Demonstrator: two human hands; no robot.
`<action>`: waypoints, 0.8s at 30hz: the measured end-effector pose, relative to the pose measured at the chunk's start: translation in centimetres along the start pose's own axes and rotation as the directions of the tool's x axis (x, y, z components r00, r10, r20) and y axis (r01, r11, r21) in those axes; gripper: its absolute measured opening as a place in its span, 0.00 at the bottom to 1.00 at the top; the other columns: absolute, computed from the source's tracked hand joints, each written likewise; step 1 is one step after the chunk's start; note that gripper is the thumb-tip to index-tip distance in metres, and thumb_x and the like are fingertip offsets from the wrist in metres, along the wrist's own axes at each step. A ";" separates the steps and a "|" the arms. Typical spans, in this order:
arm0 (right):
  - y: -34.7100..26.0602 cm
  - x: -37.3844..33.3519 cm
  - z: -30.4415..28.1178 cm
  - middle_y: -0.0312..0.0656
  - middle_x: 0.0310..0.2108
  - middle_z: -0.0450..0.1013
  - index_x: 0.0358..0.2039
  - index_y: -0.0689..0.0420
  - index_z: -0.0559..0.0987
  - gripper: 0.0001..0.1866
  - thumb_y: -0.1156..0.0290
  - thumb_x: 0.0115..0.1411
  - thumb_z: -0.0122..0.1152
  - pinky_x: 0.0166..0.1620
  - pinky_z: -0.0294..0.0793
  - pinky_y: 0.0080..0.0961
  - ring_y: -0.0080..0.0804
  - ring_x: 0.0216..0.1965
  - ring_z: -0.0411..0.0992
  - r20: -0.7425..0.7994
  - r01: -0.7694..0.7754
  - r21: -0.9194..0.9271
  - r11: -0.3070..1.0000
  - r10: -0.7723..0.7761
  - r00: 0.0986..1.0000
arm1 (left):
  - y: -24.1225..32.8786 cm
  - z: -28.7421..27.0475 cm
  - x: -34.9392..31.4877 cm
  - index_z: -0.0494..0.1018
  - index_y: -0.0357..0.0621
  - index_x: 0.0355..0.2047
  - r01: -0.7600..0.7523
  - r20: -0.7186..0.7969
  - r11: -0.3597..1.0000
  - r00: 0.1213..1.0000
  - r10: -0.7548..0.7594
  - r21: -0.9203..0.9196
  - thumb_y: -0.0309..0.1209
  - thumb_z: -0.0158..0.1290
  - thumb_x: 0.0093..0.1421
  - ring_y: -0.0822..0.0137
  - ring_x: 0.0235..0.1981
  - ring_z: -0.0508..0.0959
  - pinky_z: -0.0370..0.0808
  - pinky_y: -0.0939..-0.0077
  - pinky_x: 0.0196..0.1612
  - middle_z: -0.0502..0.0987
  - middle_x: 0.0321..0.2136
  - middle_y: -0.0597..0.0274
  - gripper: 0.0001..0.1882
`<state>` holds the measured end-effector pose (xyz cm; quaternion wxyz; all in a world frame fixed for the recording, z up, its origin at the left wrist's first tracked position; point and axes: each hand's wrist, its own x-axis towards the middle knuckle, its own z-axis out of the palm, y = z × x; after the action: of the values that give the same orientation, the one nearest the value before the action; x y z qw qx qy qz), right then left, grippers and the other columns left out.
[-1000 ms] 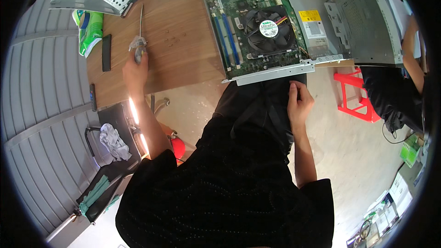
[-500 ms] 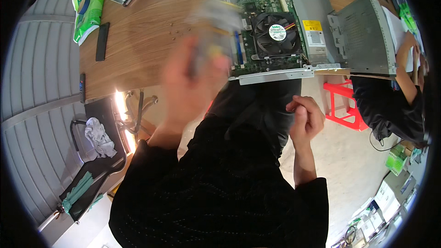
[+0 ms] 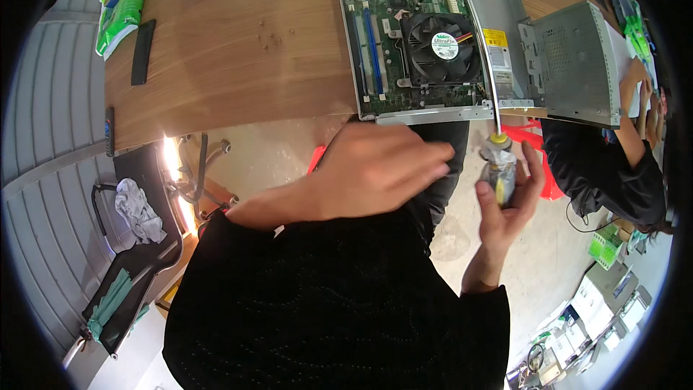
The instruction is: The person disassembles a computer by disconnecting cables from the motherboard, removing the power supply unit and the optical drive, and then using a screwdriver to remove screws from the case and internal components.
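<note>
My right hand (image 3: 511, 202) is closed around the handle of a screwdriver (image 3: 501, 173). Its long metal shaft points away from me, over the front edge of the opened computer case (image 3: 440, 114). Inside the case lies a green motherboard (image 3: 397, 3) with a black cooling fan (image 3: 440, 47) on it. Slightly blurred, my left hand (image 3: 386, 170) is in front of the case's near edge, between my body and the table. Its fingers stretch toward the screwdriver handle, apart from it, and I see nothing in them.
Several small screws (image 3: 271, 37) lie loose on the wooden table (image 3: 238, 87). Farther left are a black bar-shaped object (image 3: 143, 53) and a green-and-white packet (image 3: 123, 18). A metal panel (image 3: 577, 61) stands right of the case. Beyond it a co-worker's arm (image 3: 629, 119) rests by papers.
My left hand has come back from the case's left side toward my body, without the blurred object it carried. My right hand, empty before, now holds the screwdriver.
</note>
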<state>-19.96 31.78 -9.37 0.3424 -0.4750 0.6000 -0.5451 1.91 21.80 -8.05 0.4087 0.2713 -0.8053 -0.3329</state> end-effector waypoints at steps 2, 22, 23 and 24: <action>1.0 0.3 -1.9 0.46 0.47 0.73 0.60 0.63 0.63 0.35 0.78 0.54 0.72 0.51 0.70 0.25 0.30 0.45 0.72 -0.060 0.037 -0.076 0.996 -0.042 0.997 | -0.6 -3.0 0.0 0.82 0.39 0.41 0.202 0.017 0.976 0.979 -0.204 0.086 0.26 0.62 0.59 0.65 0.26 0.82 0.77 0.74 0.31 0.83 0.28 0.56 0.10; 0.5 0.3 -8.8 0.53 0.49 0.76 0.56 0.66 0.71 0.31 0.70 0.54 0.71 0.50 0.76 0.31 0.39 0.49 0.75 -0.381 0.083 -0.279 0.957 -0.190 0.905 | -3.6 -1.5 0.8 0.80 0.40 0.41 0.188 -0.116 0.971 0.978 -0.172 0.145 0.21 0.60 0.58 0.60 0.24 0.78 0.73 0.71 0.28 0.79 0.28 0.55 0.10; 0.7 -0.2 -9.7 0.55 0.48 0.76 0.57 0.66 0.70 0.32 0.68 0.54 0.72 0.45 0.78 0.29 0.39 0.47 0.76 -0.461 0.126 -0.217 0.968 -0.216 0.860 | -3.4 -1.5 0.8 0.80 0.39 0.41 0.188 -0.113 0.968 0.979 -0.170 0.168 0.20 0.60 0.58 0.60 0.25 0.78 0.73 0.71 0.29 0.79 0.28 0.54 0.10; 1.3 -0.4 -10.5 0.57 0.48 0.76 0.57 0.67 0.69 0.36 0.61 0.54 0.73 0.35 0.78 0.24 0.38 0.44 0.77 -0.529 0.176 -0.160 0.971 -0.235 0.815 | -3.4 -1.6 0.9 0.80 0.38 0.40 0.195 -0.119 0.962 0.977 -0.175 0.193 0.19 0.59 0.57 0.59 0.25 0.78 0.73 0.71 0.29 0.79 0.27 0.53 0.10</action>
<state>-29.86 35.58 -8.86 0.0718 -0.3798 0.6449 -0.6593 3.35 18.49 -9.48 0.3861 0.4023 -0.7845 -0.2714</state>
